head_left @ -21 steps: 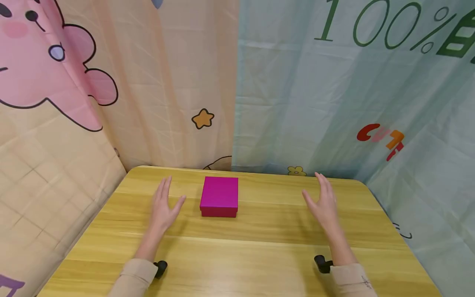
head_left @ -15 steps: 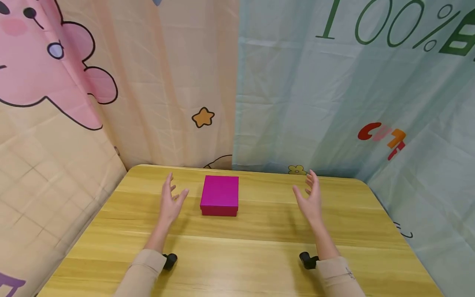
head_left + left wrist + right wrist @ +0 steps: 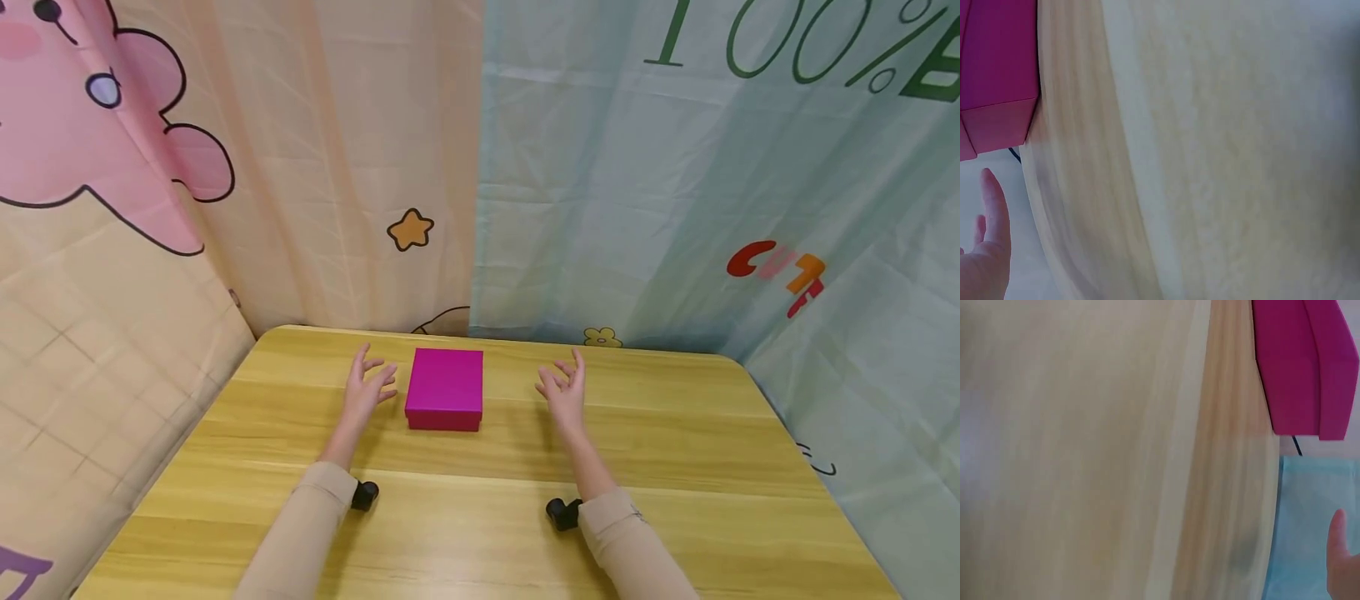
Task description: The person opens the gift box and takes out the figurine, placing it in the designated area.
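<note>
Reach stage, by my read: lidded magenta box sits on the far half of the desk, left of centre, no contact. Left hand just off its left side, right hand wider off its right. Both sets of fingers relaxed and spread, holding nothing. Next move likely calls for closing both gaps evenly, right covering more.

Bright light casts soft shadows on the table; both wrist views look hazy.
</note>
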Action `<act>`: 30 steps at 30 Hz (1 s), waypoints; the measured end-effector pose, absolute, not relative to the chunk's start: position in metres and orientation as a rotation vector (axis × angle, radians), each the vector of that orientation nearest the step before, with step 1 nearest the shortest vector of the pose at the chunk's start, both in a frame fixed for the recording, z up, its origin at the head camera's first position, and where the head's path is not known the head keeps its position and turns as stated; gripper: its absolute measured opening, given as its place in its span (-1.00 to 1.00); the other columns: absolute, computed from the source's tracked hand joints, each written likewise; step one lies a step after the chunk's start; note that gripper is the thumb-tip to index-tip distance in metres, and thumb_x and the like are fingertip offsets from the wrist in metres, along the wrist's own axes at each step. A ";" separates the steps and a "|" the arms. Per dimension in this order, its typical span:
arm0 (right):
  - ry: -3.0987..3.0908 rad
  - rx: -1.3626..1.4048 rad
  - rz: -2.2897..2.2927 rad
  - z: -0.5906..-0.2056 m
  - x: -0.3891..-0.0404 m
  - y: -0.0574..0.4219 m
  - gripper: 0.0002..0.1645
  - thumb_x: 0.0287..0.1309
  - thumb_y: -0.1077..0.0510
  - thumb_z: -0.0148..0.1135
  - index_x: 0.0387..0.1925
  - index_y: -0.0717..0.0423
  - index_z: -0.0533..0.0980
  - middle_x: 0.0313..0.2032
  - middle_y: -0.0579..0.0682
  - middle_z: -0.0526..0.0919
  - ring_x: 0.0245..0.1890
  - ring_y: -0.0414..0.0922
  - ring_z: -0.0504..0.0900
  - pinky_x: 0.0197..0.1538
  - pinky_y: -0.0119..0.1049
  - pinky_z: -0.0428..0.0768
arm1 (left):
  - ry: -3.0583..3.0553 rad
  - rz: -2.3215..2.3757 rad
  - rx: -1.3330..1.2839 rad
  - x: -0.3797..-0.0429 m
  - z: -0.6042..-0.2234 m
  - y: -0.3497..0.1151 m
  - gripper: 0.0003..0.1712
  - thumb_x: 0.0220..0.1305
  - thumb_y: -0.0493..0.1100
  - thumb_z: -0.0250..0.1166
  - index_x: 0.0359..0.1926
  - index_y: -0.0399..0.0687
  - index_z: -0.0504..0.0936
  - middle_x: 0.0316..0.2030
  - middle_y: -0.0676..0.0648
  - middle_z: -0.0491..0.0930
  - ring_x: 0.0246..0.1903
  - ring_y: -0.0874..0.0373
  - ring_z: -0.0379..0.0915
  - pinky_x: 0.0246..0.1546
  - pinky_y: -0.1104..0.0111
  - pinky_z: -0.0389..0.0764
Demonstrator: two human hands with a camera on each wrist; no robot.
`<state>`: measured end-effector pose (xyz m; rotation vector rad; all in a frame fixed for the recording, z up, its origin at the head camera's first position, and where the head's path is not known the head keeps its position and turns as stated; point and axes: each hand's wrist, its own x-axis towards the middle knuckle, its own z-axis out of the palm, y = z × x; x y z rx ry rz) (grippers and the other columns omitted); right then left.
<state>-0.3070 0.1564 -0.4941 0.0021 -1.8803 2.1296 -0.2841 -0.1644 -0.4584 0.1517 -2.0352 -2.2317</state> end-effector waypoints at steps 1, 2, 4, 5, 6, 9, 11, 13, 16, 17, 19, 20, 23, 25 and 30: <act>-1.882 -0.003 2.153 -0.497 -0.309 0.152 0.09 -0.02 -0.14 0.31 0.39 -0.09 -0.12 0.17 0.32 0.16 -0.08 -0.05 0.45 -0.19 -0.33 0.60 | -2.044 -2.242 0.169 -0.286 -0.459 -0.165 -0.13 0.23 -0.15 0.20 0.42 0.04 -0.12 0.22 -0.33 0.12 -0.04 -0.23 0.40 -0.14 0.13 0.56; -1.885 -0.019 2.176 -0.497 -0.310 0.147 0.08 -0.01 -0.11 0.31 0.39 -0.09 -0.13 0.17 0.30 0.17 -0.08 -0.03 0.46 -0.20 -0.32 0.61 | -2.058 -2.256 0.182 -0.287 -0.460 -0.165 -0.13 0.23 -0.16 0.19 0.42 0.02 -0.12 0.21 -0.33 0.14 -0.07 -0.19 0.43 -0.16 0.16 0.57; -1.904 -0.065 2.218 -0.492 -0.306 0.135 0.00 0.08 -0.01 0.26 0.39 -0.08 -0.12 0.18 0.28 0.19 -0.04 0.02 0.46 -0.20 -0.27 0.61 | -2.076 -2.296 0.227 -0.290 -0.461 -0.166 -0.14 0.23 -0.16 0.18 0.42 0.00 -0.11 0.19 -0.31 0.18 -0.12 -0.14 0.47 -0.19 0.20 0.59; -1.922 -0.082 2.232 -0.487 -0.303 0.128 -0.03 0.12 0.04 0.23 0.40 -0.06 -0.13 0.18 0.29 0.19 -0.02 0.05 0.45 -0.19 -0.25 0.61 | -2.089 -2.320 0.248 -0.291 -0.461 -0.166 -0.15 0.24 -0.16 0.18 0.42 0.00 -0.10 0.19 -0.30 0.20 -0.13 -0.12 0.49 -0.19 0.20 0.59; -1.939 -0.097 2.253 -0.482 -0.299 0.123 -0.06 0.14 0.09 0.20 0.40 -0.05 -0.13 0.19 0.28 0.19 0.00 0.08 0.45 -0.18 -0.23 0.61 | -2.112 -2.344 0.263 -0.292 -0.460 -0.166 -0.16 0.25 -0.16 0.16 0.42 0.00 -0.11 0.19 -0.29 0.21 -0.13 -0.12 0.49 -0.18 0.19 0.58; -1.987 -0.118 2.314 -0.460 -0.284 0.108 -0.13 0.20 0.22 0.12 0.40 0.05 -0.14 0.20 0.32 0.17 0.06 0.20 0.39 -0.11 -0.09 0.58 | -2.173 -2.405 0.311 -0.294 -0.461 -0.165 -0.19 0.27 -0.14 0.15 0.42 0.01 -0.09 0.19 -0.29 0.23 -0.21 -0.04 0.53 -0.17 0.19 0.58; -2.022 -0.108 2.336 -0.457 -0.281 0.101 -0.14 0.20 0.25 0.10 0.39 0.09 -0.14 0.19 0.32 0.19 0.07 0.22 0.39 -0.11 -0.03 0.57 | -2.208 -2.445 0.302 -0.291 -0.455 -0.164 -0.21 0.29 -0.14 0.12 0.42 -0.03 -0.09 0.21 -0.32 0.22 -0.27 0.01 0.54 -0.17 0.19 0.58; -2.061 -0.102 2.351 -0.458 -0.282 0.097 -0.15 0.20 0.26 0.10 0.39 0.09 -0.13 0.16 0.31 0.22 0.07 0.24 0.39 -0.11 -0.02 0.56 | -2.214 -2.482 0.290 -0.289 -0.452 -0.163 -0.22 0.30 -0.16 0.10 0.41 -0.06 -0.09 0.21 -0.35 0.20 -0.34 0.09 0.53 -0.20 0.20 0.58; -2.124 -0.105 2.348 -0.468 -0.290 0.091 -0.16 0.20 0.24 0.11 0.38 0.11 -0.10 0.08 0.26 0.28 0.03 0.22 0.44 -0.13 -0.04 0.58 | -2.198 -2.542 0.248 -0.288 -0.454 -0.165 -0.24 0.29 -0.13 0.11 0.40 -0.07 -0.04 0.17 -0.34 0.23 -0.37 0.12 0.53 -0.23 0.21 0.59; -2.148 -0.105 2.354 -0.468 -0.291 0.090 -0.16 0.20 0.23 0.12 0.38 0.12 -0.10 0.06 0.25 0.29 0.02 0.23 0.44 -0.12 -0.04 0.57 | -2.198 -2.559 0.214 -0.290 -0.458 -0.167 -0.23 0.28 -0.10 0.12 0.40 -0.07 -0.04 0.14 -0.33 0.26 -0.37 0.13 0.54 -0.24 0.21 0.59; -2.199 -0.100 2.356 -0.469 -0.293 0.089 -0.17 0.20 0.21 0.12 0.38 0.14 -0.08 0.01 0.24 0.32 -0.06 0.20 0.49 -0.11 -0.05 0.57 | -2.210 -2.599 0.137 -0.293 -0.465 -0.170 -0.22 0.26 -0.03 0.14 0.39 -0.05 -0.01 0.06 -0.25 0.34 -0.36 0.14 0.55 -0.23 0.20 0.58; -2.221 -0.097 2.363 -0.470 -0.294 0.088 -0.17 0.20 0.20 0.12 0.38 0.16 -0.07 0.00 0.23 0.34 -0.10 0.17 0.51 -0.11 -0.05 0.57 | -2.202 -2.640 0.071 -0.293 -0.468 -0.172 -0.22 0.25 0.00 0.15 0.39 -0.03 0.01 0.02 -0.21 0.38 -0.35 0.13 0.55 -0.24 0.20 0.59; -2.289 -0.085 2.383 -0.470 -0.295 0.088 -0.19 0.20 0.16 0.12 0.37 0.18 -0.04 0.00 0.23 0.38 -0.25 0.00 0.54 -0.15 -0.08 0.59 | -2.234 -2.689 -0.031 -0.295 -0.472 -0.173 -0.21 0.24 0.05 0.15 0.38 -0.02 0.02 -0.08 -0.13 0.44 -0.32 0.13 0.55 -0.23 0.20 0.57; -2.326 -0.074 2.408 -0.470 -0.296 0.087 -0.20 0.21 0.12 0.12 0.37 0.17 -0.02 0.01 0.24 0.39 -0.32 -0.10 0.54 -0.17 -0.12 0.60 | -2.259 -2.701 -0.002 -0.297 -0.474 -0.172 -0.26 0.26 0.04 0.14 0.37 0.01 0.06 -0.12 -0.09 0.45 -0.33 0.12 0.54 -0.24 0.23 0.56; -2.402 -0.067 2.441 -0.465 -0.296 0.084 -0.24 0.23 0.04 0.09 0.36 0.17 0.04 -0.02 0.20 0.41 -0.36 -0.18 0.53 -0.22 -0.26 0.58 | -2.291 -2.705 0.187 -0.303 -0.474 -0.167 -0.34 0.30 -0.02 0.09 0.37 0.04 0.10 -0.13 -0.08 0.43 -0.34 0.12 0.53 -0.26 0.26 0.55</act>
